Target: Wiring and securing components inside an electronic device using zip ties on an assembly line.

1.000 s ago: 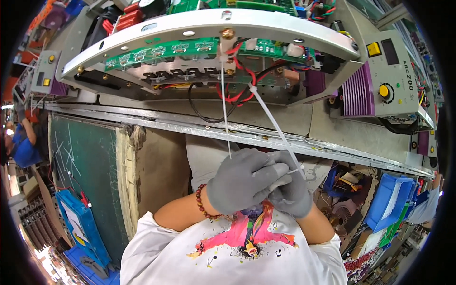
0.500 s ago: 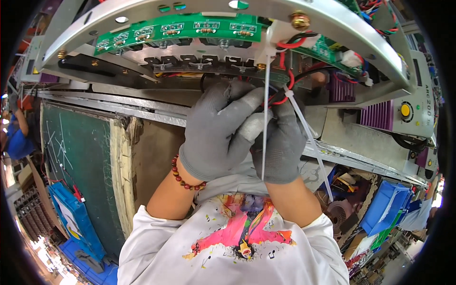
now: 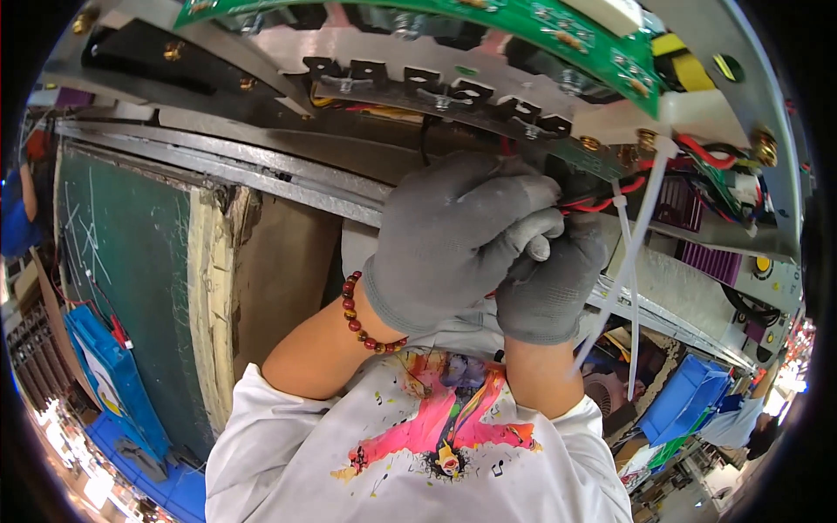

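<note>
Both my hands wear grey gloves and meet at the lower edge of an open metal chassis. My left hand [image 3: 462, 244] is closed, thumb and fingers pinched together against the other hand; what lies in the pinch is hidden. Just right of it my right hand [image 3: 554, 283] is curled with its fingers closed around red and black wires [image 3: 597, 206] that run into the grip. Two white cable ties hang beside my right hand: one tie [image 3: 629, 253] from the chassis, another tie [image 3: 633, 331] from the wire bundle. Above stands a green circuit board [image 3: 558, 39] over black components.
A brass bolt [image 3: 764, 146] and more wiring sit on the chassis's right side. Below runs a metal rail [image 3: 261, 187]. Left is a scratched green board [image 3: 126, 288] and a blue case [image 3: 118, 375]; at right is a blue bin [image 3: 684, 397]. A person's blue sleeve [image 3: 17, 209] shows far left.
The chassis appears larger and shifted right in the picture, with its cable ties. My hands have shifted right with it and stay pinched together at the wires.
</note>
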Available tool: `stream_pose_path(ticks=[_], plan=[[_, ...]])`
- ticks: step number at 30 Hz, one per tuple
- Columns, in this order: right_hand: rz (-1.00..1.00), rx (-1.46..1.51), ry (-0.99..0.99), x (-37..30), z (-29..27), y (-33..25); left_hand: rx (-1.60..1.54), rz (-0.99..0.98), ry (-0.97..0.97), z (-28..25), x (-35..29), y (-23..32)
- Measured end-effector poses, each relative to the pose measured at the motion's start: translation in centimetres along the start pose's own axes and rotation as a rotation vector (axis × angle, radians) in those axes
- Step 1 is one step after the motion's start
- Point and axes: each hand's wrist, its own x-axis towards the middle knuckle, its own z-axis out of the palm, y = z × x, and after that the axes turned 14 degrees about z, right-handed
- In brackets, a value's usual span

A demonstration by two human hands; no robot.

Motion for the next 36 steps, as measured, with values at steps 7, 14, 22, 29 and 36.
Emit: stream_pose_path(ticks=[7,14,22,29,36], plan=[[0.02,0.073,-0.066,0.1,-0.8,0.1,0.004,0.015,-0.004,0.2,-0.1,-0.5],[0.152,0.157,-0.496,0.7,-1.5,-0.9,0.061,-0.016,-0.059,-0.2,0.0,0.0],[0.003,0.035,0.051,0.1,0.1,0.1,0.086,-0.004,-0.072,-0.5,0.0,0.1],[0.112,0.121,0.07,0.7,1.5,0.0,-0.013,-0.042,-0.071,-0.5,0.3,0.2],[0.184,0.058,0.07,1.3,0.7,-1.1,0.517,0.143,-0.401,-2.7,3.3,2.0]])
